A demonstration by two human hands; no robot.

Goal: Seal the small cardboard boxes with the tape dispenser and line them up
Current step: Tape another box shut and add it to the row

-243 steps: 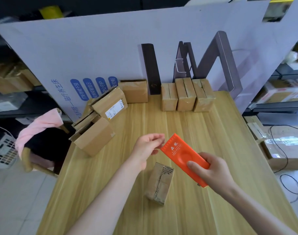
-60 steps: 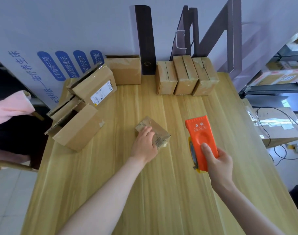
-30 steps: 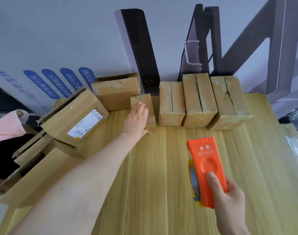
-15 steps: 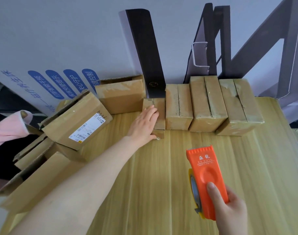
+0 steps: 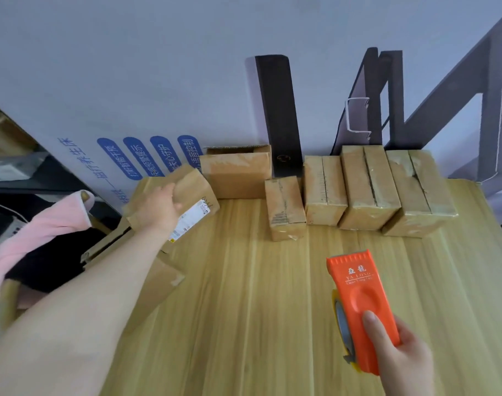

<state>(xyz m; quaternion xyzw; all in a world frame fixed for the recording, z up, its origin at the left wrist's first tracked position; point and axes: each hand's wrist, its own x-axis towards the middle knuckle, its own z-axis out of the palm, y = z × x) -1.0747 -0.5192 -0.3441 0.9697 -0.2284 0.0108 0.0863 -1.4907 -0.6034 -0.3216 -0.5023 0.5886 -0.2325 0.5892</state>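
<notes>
— Four boxes (image 5: 366, 187) lined up at the back of the table (image 5: 244, 310)?
— Yes. My left hand (image 5: 155, 208) grips a labelled box (image 5: 192, 195) left of them; my right hand (image 5: 401, 364) clamps the tape dispenser (image 5: 358, 295), nearer me.

A table (image 5: 244, 310) of pale wooden planks fills the lower part of the view. Behind its far edge stands a white panel (image 5: 129, 67) with four blue labels (image 5: 134, 158) (white Chinese writing on them). A black upright strip (image 5: 278, 110) and a grey slanted frame (image 5: 443, 107) show on the panel, and a small white bracket (image 5: 356, 115) sits at the frame's left bars. At the left, a pink cloth (image 5: 44, 224) lies over something dark.
</notes>
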